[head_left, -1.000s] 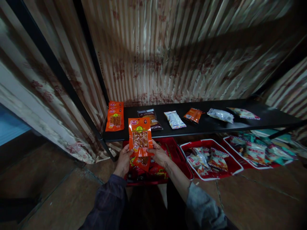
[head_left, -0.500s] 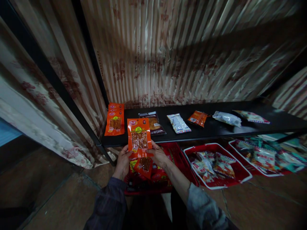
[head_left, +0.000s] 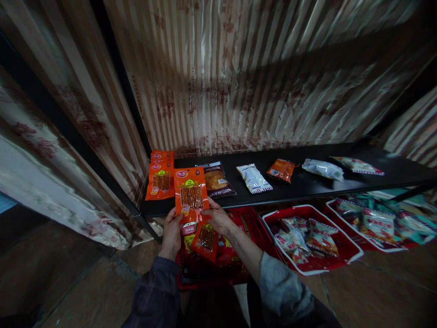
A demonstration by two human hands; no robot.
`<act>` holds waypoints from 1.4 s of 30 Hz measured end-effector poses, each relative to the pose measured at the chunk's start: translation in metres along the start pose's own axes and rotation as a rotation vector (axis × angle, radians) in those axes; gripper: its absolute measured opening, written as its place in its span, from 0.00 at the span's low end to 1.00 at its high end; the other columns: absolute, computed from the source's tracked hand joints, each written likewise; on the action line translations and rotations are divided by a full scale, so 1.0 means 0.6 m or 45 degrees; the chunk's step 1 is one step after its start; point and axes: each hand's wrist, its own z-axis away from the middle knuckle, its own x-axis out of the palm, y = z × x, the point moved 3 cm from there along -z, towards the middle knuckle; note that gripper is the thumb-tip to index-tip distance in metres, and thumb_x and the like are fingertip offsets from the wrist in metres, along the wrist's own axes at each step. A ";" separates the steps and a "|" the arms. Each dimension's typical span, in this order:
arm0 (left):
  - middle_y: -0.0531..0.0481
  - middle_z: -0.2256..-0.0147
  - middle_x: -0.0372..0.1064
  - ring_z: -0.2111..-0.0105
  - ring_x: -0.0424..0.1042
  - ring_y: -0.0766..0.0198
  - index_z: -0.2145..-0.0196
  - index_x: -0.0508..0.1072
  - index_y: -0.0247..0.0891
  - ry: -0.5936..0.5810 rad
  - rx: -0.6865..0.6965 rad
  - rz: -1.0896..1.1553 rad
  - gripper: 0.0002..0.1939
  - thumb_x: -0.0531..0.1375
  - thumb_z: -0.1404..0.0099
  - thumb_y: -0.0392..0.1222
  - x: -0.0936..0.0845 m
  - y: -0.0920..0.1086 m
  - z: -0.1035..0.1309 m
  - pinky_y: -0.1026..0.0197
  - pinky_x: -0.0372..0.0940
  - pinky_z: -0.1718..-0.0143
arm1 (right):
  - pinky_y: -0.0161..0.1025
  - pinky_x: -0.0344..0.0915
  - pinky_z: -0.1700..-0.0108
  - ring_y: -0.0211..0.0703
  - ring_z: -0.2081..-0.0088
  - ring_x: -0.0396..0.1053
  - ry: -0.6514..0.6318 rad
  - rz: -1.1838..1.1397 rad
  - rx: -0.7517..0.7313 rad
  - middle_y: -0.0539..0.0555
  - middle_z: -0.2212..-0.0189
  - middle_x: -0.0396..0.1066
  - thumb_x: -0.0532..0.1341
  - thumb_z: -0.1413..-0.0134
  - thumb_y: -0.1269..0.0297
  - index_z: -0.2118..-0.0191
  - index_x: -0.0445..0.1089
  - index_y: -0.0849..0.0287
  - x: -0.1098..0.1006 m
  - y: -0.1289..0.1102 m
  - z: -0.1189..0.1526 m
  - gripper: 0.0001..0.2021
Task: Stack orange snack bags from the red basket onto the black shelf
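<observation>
Left hand (head_left: pixel 171 234) and right hand (head_left: pixel 220 220) pinching an orange packet (head_left: pixel 191 193) between them by its lower corners, orange pouches (head_left: pixel 160 178) on the shelf (head_left: pixel 290 187) beyond the left hand, red basket (head_left: pixel 218 280) below both hands.

Prob. shop or stockroom: snack pkts (head_left: pixel 254 178) on black shelf (head_left: pixel 293 184), more in red baskets (head_left: pixel 353 257).
</observation>
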 end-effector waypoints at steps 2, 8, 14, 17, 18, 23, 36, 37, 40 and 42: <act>0.51 0.70 0.74 0.72 0.73 0.65 0.64 0.71 0.36 0.007 0.029 -0.007 0.19 0.64 0.58 0.36 0.005 0.010 -0.012 0.62 0.66 0.68 | 0.39 0.68 0.63 0.44 0.66 0.73 0.004 -0.003 0.006 0.47 0.68 0.76 0.63 0.71 0.77 0.58 0.70 0.53 0.006 -0.001 -0.019 0.26; 0.51 0.70 0.74 0.72 0.72 0.67 0.67 0.73 0.36 0.087 0.155 -0.138 0.14 0.62 0.56 0.33 0.025 0.050 -0.061 0.64 0.66 0.68 | 0.39 0.67 0.61 0.44 0.64 0.73 -0.034 -0.046 -0.038 0.47 0.69 0.75 0.62 0.74 0.78 0.61 0.70 0.54 0.024 -0.016 -0.088 0.25; 0.51 0.68 0.74 0.71 0.72 0.68 0.65 0.73 0.37 0.156 0.185 -0.200 0.13 0.58 0.52 0.29 0.041 0.061 -0.103 0.66 0.66 0.70 | 0.39 0.68 0.62 0.45 0.63 0.72 -0.013 -0.023 -0.051 0.47 0.70 0.75 0.61 0.75 0.76 0.63 0.70 0.55 0.014 -0.020 -0.148 0.24; 0.51 0.68 0.73 0.70 0.72 0.67 0.65 0.72 0.37 0.144 0.190 -0.208 0.14 0.57 0.51 0.29 0.046 0.055 -0.116 0.65 0.66 0.69 | 0.40 0.68 0.62 0.46 0.63 0.73 0.017 -0.014 -0.043 0.48 0.70 0.75 0.61 0.75 0.76 0.63 0.70 0.55 0.004 -0.019 -0.159 0.24; 0.51 0.68 0.73 0.70 0.72 0.67 0.65 0.72 0.37 0.147 0.189 -0.202 0.13 0.57 0.51 0.29 0.046 0.051 -0.118 0.64 0.67 0.68 | 0.40 0.68 0.62 0.46 0.63 0.73 0.023 -0.015 -0.041 0.48 0.70 0.75 0.61 0.75 0.76 0.63 0.70 0.55 0.001 -0.019 -0.159 0.24; 0.49 0.66 0.74 0.68 0.73 0.64 0.65 0.72 0.36 0.125 0.233 -0.175 0.13 0.60 0.51 0.32 0.034 0.034 -0.119 0.61 0.67 0.65 | 0.41 0.67 0.60 0.47 0.62 0.73 0.019 0.000 -0.055 0.48 0.70 0.75 0.61 0.75 0.77 0.61 0.70 0.55 0.000 -0.012 -0.146 0.26; 0.47 0.59 0.74 0.54 0.71 0.61 0.59 0.73 0.39 0.227 0.539 -0.302 0.18 0.59 0.49 0.28 -0.053 0.090 -0.148 0.58 0.63 0.50 | 0.41 0.66 0.56 0.43 0.63 0.72 0.073 0.232 -0.167 0.47 0.67 0.75 0.60 0.67 0.72 0.57 0.70 0.54 0.073 0.037 -0.165 0.24; 0.47 0.59 0.74 0.55 0.71 0.61 0.59 0.73 0.39 0.253 0.555 -0.316 0.18 0.59 0.49 0.28 -0.059 0.096 -0.152 0.59 0.63 0.50 | 0.41 0.66 0.56 0.43 0.64 0.71 0.080 0.258 -0.170 0.46 0.67 0.75 0.60 0.67 0.72 0.57 0.70 0.54 0.077 0.041 -0.169 0.23; 0.47 0.59 0.74 0.56 0.71 0.61 0.59 0.73 0.39 0.322 0.632 -0.399 0.18 0.59 0.48 0.28 -0.075 0.108 -0.159 0.59 0.62 0.50 | 0.40 0.66 0.56 0.42 0.64 0.71 0.099 0.308 -0.186 0.46 0.66 0.75 0.59 0.66 0.73 0.56 0.71 0.53 0.089 0.053 -0.182 0.24; 0.46 0.58 0.73 0.56 0.71 0.60 0.58 0.73 0.38 0.351 0.675 -0.483 0.19 0.59 0.48 0.28 -0.084 0.111 -0.163 0.59 0.61 0.49 | 0.41 0.66 0.56 0.42 0.63 0.71 0.104 0.324 -0.202 0.46 0.65 0.75 0.59 0.65 0.73 0.56 0.71 0.52 0.096 0.060 -0.188 0.24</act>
